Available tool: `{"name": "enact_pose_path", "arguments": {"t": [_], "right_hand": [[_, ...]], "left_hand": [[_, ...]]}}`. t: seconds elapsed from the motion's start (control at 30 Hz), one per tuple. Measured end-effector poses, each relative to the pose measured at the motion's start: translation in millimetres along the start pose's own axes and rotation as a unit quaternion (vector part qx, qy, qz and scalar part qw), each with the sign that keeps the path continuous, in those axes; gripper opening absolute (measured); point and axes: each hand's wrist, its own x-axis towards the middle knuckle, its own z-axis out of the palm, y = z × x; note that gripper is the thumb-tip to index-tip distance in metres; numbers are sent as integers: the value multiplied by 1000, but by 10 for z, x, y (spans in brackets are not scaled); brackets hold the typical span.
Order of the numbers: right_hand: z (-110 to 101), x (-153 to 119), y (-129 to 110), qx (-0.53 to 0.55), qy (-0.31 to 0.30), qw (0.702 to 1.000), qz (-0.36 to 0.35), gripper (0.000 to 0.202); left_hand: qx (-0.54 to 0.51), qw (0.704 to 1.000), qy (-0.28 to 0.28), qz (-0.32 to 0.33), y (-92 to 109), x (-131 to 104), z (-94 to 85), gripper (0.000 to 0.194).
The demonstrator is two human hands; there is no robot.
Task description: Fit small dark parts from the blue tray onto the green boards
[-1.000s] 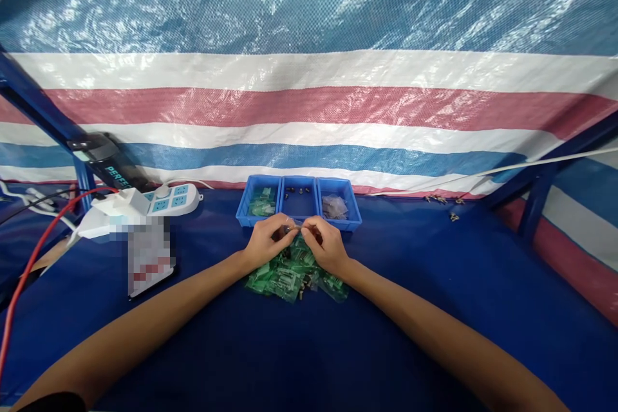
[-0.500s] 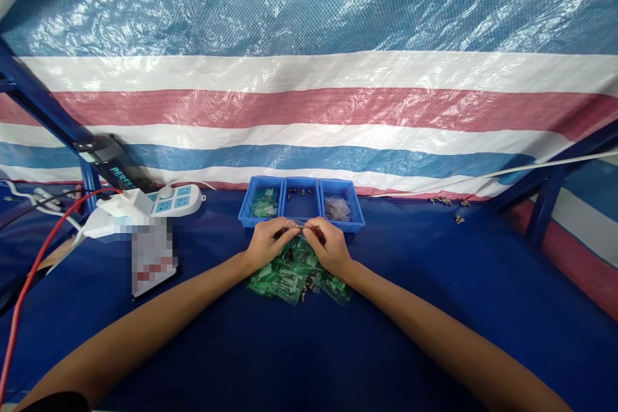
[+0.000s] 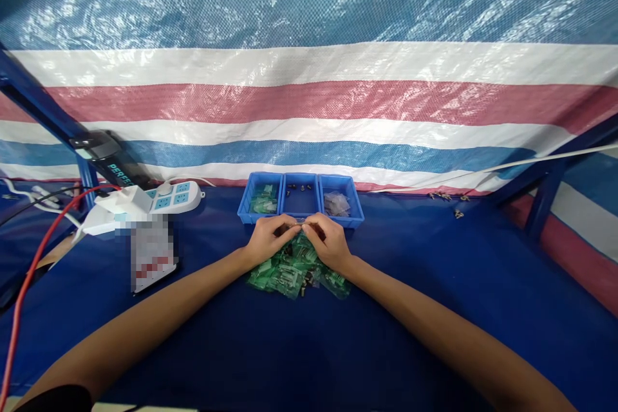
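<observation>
Fingertips almost meeting, my left hand (image 3: 265,241) and my right hand (image 3: 331,243) pinch a small clear plastic bag (image 3: 300,221) between them. Most of the bag is hidden by my fingers, and its contents cannot be made out. Just below my hands lies a pile of green-tinted plastic bags (image 3: 284,278) with small metal parts, some of them loose. Beyond my fingers stand three joined blue bins. The left bin (image 3: 244,203) has green bags in it, the middle bin (image 3: 300,206) a few small dark fittings, and the right bin (image 3: 357,206) clear bags.
On the left are a white power strip (image 3: 190,196) with plugs, a red cable (image 3: 36,257), a dark bottle (image 3: 113,161) and a blurred-out flat object (image 3: 153,257). Small metal parts (image 3: 458,213) lie at the back right. A striped tarp (image 3: 309,103) hangs behind the blue table (image 3: 410,270).
My hands have closed slightly nearer each other, and less of the clear bag shows between them. The whole view has shifted a little; the bins and pile look the same.
</observation>
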Motion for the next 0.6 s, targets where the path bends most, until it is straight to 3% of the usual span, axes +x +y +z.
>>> {"name": "enact_pose_path", "arguments": {"t": [0.6], "right_hand": [[-3, 1, 10, -9, -3, 1000, -19, 17]], "left_hand": [[-9, 1000, 18, 11, 27, -3, -19, 20]]}}
